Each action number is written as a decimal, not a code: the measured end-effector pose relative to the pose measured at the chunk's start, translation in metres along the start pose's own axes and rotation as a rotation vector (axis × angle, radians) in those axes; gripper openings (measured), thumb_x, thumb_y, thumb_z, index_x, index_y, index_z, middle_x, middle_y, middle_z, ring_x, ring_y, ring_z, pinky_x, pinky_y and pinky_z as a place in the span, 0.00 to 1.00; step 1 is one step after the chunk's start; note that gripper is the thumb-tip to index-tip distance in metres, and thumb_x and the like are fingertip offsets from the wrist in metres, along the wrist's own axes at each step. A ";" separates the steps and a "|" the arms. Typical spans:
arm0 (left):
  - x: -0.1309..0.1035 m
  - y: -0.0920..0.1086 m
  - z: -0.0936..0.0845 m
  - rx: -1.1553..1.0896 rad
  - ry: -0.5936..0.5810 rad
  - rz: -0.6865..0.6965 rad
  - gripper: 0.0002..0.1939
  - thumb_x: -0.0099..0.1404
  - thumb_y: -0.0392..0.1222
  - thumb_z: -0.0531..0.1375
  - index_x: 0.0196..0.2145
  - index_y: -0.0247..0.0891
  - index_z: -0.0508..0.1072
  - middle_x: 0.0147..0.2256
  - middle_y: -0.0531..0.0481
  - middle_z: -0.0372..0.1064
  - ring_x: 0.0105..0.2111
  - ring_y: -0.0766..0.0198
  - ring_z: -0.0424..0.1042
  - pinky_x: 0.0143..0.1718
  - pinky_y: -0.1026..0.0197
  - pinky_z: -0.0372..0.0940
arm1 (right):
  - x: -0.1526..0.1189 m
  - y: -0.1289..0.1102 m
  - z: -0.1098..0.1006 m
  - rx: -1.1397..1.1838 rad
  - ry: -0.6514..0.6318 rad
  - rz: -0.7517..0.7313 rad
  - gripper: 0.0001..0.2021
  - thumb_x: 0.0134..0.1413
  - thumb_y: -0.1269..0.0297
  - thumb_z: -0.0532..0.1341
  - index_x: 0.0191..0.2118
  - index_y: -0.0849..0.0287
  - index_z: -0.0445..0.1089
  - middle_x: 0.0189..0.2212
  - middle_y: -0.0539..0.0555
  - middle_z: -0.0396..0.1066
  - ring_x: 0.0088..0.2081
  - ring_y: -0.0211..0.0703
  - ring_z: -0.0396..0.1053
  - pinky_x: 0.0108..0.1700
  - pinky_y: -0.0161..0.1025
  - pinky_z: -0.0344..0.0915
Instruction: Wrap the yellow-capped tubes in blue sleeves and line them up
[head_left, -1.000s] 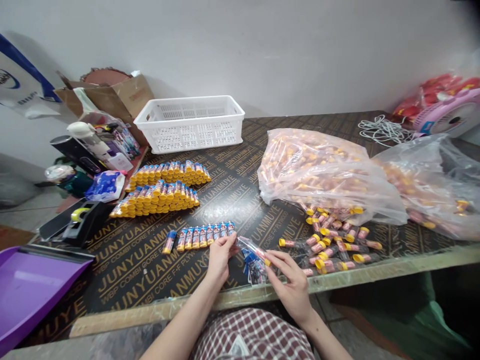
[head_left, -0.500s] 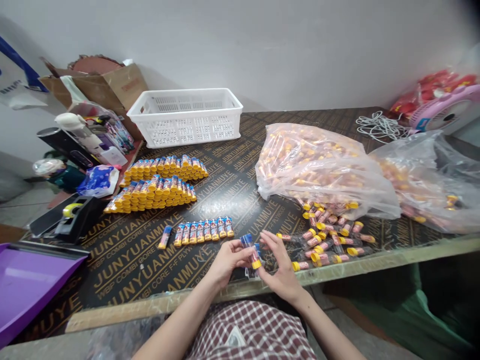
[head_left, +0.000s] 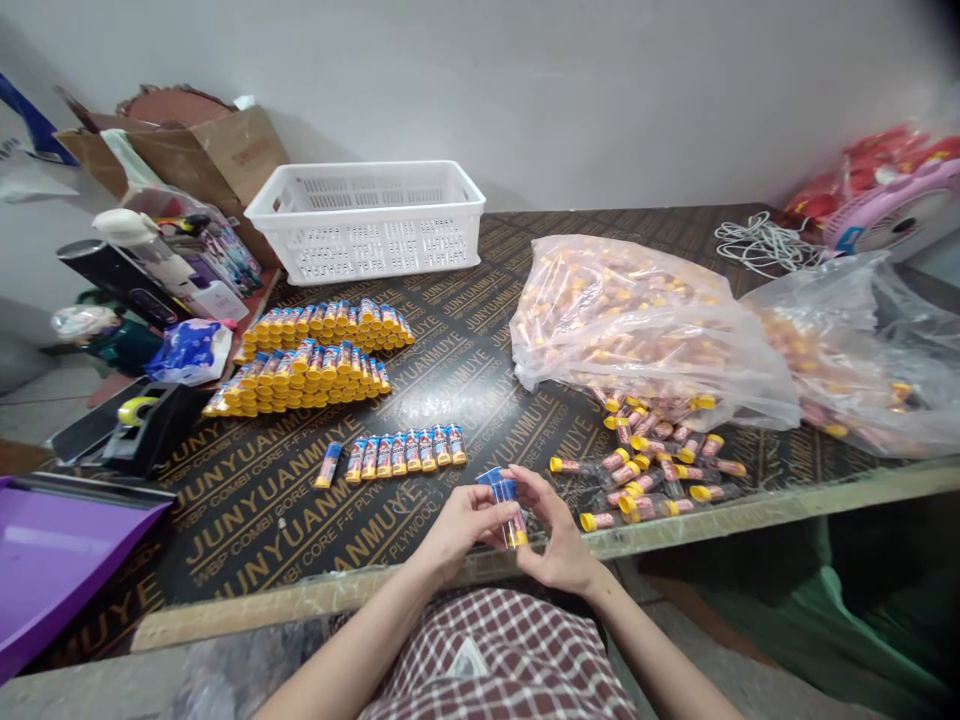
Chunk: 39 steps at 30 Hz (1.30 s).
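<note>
Close to the table's front edge, my left hand pinches a small clear plastic tube with a yellow cap at its lower end and blue at the top. My right hand curls around the tube's other side, fingertips at its blue upper part and thumb near the cap. Some blue printed material shows by the fingertips; whether it is a label or part of the tube I cannot tell. Beyond my left hand lies a row of blue-labelled tubes. Loose yellow-capped tubes lie right of my right hand.
Stacked labelled tubes stand at the left, before a white plastic basket. A filled plastic bag lies at the right, near a white cord and pink fan. A tape dispenser and purple dustpan are at left.
My right hand has closed in from beside the tube to grip it. The tube is turned more upright, with more blue showing at its top. The view has shifted slightly.
</note>
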<state>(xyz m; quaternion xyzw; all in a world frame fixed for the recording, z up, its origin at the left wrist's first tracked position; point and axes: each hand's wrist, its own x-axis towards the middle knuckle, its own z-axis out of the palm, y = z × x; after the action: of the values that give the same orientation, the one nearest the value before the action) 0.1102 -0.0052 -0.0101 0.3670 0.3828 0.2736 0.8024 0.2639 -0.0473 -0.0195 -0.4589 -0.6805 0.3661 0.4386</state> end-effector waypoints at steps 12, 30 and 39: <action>-0.002 0.002 0.000 -0.007 -0.003 0.000 0.17 0.51 0.47 0.66 0.33 0.30 0.74 0.27 0.47 0.71 0.24 0.68 0.68 0.24 0.66 0.64 | 0.000 0.000 0.003 0.041 0.018 -0.005 0.39 0.38 0.78 0.55 0.60 0.55 0.48 0.57 0.58 0.59 0.56 0.48 0.61 0.57 0.47 0.61; -0.019 0.051 -0.092 0.568 0.502 0.298 0.18 0.55 0.54 0.59 0.26 0.34 0.72 0.25 0.48 0.71 0.25 0.64 0.68 0.26 0.65 0.60 | 0.023 0.013 0.010 -0.035 0.029 0.018 0.42 0.48 0.70 0.60 0.65 0.49 0.36 0.64 0.57 0.41 0.60 0.51 0.54 0.58 0.52 0.56; -0.065 0.069 -0.228 1.217 1.016 -0.017 0.19 0.48 0.57 0.61 0.30 0.39 0.70 0.22 0.53 0.69 0.25 0.60 0.69 0.25 0.64 0.55 | 0.059 0.047 0.027 -0.453 -0.101 0.099 0.24 0.57 0.58 0.54 0.59 0.51 0.56 0.58 0.56 0.60 0.60 0.52 0.53 0.59 0.58 0.48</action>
<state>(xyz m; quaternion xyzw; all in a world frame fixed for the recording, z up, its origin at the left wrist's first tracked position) -0.1225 0.0750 -0.0277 0.5684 0.7875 0.1441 0.1900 0.2411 0.0206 -0.0556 -0.5594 -0.7431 0.2477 0.2712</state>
